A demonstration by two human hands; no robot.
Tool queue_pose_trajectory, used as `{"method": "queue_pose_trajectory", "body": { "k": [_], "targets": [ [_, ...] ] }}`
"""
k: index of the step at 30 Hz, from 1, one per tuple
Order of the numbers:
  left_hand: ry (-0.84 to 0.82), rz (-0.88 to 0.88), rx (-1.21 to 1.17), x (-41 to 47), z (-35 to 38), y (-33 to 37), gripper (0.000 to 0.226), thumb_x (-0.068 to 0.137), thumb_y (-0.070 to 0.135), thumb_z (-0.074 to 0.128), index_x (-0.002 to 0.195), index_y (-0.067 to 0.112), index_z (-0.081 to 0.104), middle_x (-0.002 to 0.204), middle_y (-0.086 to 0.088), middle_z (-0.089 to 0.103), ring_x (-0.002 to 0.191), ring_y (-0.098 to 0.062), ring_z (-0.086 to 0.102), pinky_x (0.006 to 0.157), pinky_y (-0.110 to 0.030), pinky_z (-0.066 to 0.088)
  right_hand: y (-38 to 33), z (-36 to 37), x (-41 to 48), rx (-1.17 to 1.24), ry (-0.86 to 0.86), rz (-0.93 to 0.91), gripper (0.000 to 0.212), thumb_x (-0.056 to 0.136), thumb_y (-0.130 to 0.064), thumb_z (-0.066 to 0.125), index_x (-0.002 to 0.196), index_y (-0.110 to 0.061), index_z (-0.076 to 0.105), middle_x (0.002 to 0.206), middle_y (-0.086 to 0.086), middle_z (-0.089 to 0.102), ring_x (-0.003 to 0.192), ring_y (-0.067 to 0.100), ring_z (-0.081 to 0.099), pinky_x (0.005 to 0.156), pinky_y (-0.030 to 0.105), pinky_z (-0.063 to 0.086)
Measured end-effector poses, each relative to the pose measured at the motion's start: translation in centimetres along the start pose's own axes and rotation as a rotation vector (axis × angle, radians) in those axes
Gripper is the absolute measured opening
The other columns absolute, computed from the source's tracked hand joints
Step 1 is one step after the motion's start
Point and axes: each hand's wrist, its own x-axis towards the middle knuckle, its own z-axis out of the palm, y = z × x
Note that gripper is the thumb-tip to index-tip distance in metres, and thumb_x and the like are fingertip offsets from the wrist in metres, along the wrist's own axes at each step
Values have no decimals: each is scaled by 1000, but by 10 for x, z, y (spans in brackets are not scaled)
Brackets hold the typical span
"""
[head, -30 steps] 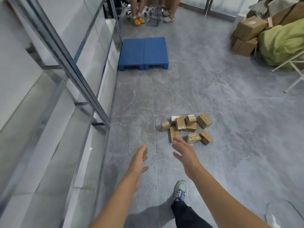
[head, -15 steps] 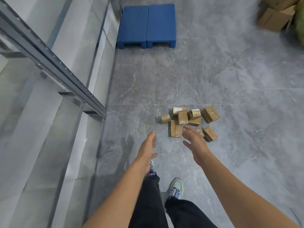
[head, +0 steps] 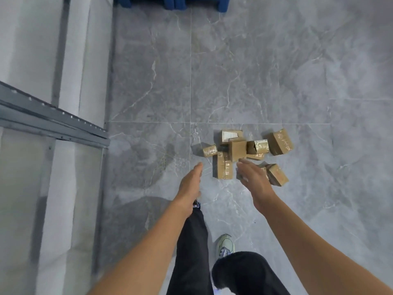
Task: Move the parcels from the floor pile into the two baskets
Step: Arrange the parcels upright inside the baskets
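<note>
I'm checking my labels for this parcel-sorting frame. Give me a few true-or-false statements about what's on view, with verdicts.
1. The left hand and the right hand both hold nothing. True.
2. The parcels lie on the blue pallet. False: they lie on the grey floor, well apart from the pallet at the top edge.
3. A basket stands beside the pile. False: no basket is in view.
4. The right hand covers part of one parcel in this view. True.
</note>
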Motion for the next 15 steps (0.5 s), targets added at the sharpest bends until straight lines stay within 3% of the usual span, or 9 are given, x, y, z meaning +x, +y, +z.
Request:
{"method": "queue_pose_trajectory", "body": {
  "k": [4,7,9,12,15],
  "targets": [
    [3,-11,104,82,-6,20,64,105,61,40,157,23,44,161,1,43,143,-19,44,111,-40,42,-6,16,79,-65,7,40,38,97,-43,66,133,-32,62,140,1,60,133,27,53,118,50,39],
    [25,-58,109,148,-4,25,65,104,62,41,155,22,45,160,-3,43,141,-23,45,105,-40,43,0,28,141,-99,-18,86,74,74,-62,67,140,-29,60,145,-2,58,135,25,51,119,52,37],
    [22,-84,92,190,0,21,65,104,62,41,154,22,46,159,-4,43,140,-23,45,106,-41,43,16,32,195,-97,-25,107,86,65,-70,66,140,-29,61,145,-3,60,136,23,52,121,52,34],
    [41,-139,49,252,10,8,63,104,61,43,151,20,48,158,-4,43,141,-23,44,112,-46,42,46,36,273,-112,-38,137,70,69,-69,66,127,-31,67,134,-1,66,127,24,58,116,50,39],
    [74,-194,4,310,21,-9,64,102,64,45,152,23,46,160,-3,41,141,-24,44,116,-49,39,66,41,333,-140,-44,160,30,84,-55,65,101,-30,63,114,3,66,104,24,60,94,40,47]
  ]
}}
